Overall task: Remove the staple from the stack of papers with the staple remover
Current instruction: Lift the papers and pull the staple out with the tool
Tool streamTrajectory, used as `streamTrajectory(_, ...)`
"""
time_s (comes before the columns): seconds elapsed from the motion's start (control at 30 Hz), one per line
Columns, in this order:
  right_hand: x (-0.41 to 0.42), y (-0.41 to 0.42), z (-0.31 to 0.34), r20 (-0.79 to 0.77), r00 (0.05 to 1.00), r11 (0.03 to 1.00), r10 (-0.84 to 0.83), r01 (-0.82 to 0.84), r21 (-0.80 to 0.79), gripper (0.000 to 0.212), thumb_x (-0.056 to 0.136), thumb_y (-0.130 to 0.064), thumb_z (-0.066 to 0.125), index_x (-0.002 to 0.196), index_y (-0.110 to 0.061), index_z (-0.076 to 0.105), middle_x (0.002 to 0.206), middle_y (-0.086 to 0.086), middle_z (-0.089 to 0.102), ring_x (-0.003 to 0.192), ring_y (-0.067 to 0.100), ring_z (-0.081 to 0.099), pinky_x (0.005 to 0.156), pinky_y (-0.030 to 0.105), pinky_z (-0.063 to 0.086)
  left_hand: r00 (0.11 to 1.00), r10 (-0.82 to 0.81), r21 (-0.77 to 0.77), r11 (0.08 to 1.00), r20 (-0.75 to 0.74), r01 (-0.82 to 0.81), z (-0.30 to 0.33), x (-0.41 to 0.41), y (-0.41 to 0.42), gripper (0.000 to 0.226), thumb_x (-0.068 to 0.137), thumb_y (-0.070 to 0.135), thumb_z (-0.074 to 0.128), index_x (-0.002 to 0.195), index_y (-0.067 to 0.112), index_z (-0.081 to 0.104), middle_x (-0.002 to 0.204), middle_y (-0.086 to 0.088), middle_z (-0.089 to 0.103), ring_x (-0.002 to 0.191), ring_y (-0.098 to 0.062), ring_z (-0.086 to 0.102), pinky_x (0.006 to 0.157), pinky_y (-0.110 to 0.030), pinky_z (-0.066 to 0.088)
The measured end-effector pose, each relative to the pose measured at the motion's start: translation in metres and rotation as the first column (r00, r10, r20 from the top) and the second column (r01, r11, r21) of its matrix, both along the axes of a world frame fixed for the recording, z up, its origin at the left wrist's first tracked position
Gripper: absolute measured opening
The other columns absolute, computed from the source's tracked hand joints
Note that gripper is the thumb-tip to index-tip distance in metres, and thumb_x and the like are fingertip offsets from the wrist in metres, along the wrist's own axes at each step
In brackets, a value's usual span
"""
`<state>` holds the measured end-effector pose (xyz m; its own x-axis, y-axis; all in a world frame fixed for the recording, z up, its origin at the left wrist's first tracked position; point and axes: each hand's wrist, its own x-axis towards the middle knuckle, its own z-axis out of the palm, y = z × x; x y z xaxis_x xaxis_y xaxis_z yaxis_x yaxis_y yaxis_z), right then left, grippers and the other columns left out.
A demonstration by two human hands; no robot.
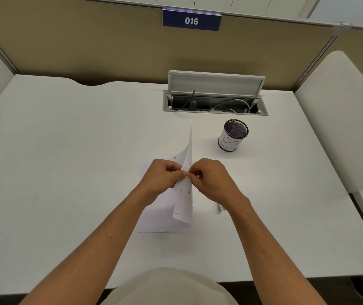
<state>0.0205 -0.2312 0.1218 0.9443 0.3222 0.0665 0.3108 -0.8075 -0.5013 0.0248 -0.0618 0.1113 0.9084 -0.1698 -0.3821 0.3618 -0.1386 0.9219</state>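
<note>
A stack of white printed papers (165, 219) lies on the white desk (66, 161), with its upper sheets lifted and standing on edge. My left hand (161, 177) pinches the raised sheets from the left. My right hand (211, 179) pinches the same spot from the right, fingertips meeting my left thumb. The staple itself is too small to make out between the fingers. A small pale metal object (220, 208), possibly the staple remover, lies on the desk just under my right wrist, mostly hidden.
A mesh pen cup (232, 136) with a white label stands to the back right of the papers. Behind it an open cable hatch (214, 102) with its lid up holds wires. A beige partition with a "016" sign (191, 19) closes the desk's far side.
</note>
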Motion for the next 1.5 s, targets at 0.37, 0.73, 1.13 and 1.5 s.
streamTrajectory(0.37,-0.007,0.001,-0.018,-0.023,0.993,0.910,-0.118,0.118,0.397,0.003,0.085,-0.011,0.068,0.085,-0.010,0.071,0.081,0.000,0.070,0.070,0.012,0.062,0.065,0.018,0.049,0.998,0.009,-0.122,0.992,-0.066,-0.017,0.000,0.004,0.008,0.013,0.087,0.009,0.071,0.097,0.000,0.074,0.093,-0.007,0.075,0.087,-0.024,0.074,0.077,-0.034,0.061)
streamTrajectory(0.73,-0.015,0.010,-0.033,-0.335,0.920,0.576,-0.206,0.390,0.718,0.006,0.090,-0.012,0.064,0.087,-0.010,0.067,0.078,0.001,0.068,0.067,0.014,0.060,0.064,0.027,0.052,0.994,0.000,-0.158,0.987,-0.109,-0.017,-0.004,0.006,0.007,0.015,0.090,0.008,0.068,0.101,-0.001,0.073,0.098,-0.010,0.076,0.088,-0.023,0.073,0.080,-0.034,0.060)
streamTrajectory(1.13,0.008,-0.021,-0.034,-0.557,0.768,0.285,-0.316,0.637,0.716,0.006,0.086,-0.008,0.066,0.087,-0.003,0.070,0.073,0.005,0.065,0.060,0.014,0.055,0.057,0.026,0.046,0.994,-0.053,-0.089,0.995,-0.096,0.044,0.015,0.033,0.015,0.017,0.092,0.013,0.064,0.075,0.013,0.067,0.082,-0.005,0.070,0.072,-0.020,0.064,0.065,-0.029,0.048)
streamTrajectory(1.5,0.107,-0.095,-0.037,-0.445,0.609,0.344,-0.657,0.767,0.541,0.008,0.080,-0.018,0.067,0.073,-0.015,0.070,0.072,0.001,0.067,0.069,0.016,0.058,0.063,0.025,0.045,0.988,-0.152,0.146,0.979,0.039,0.145,0.030,0.059,0.014,0.018,0.095,0.023,0.061,0.095,0.006,0.067,0.095,-0.017,0.073,0.078,-0.026,0.069,0.080,-0.045,0.056)
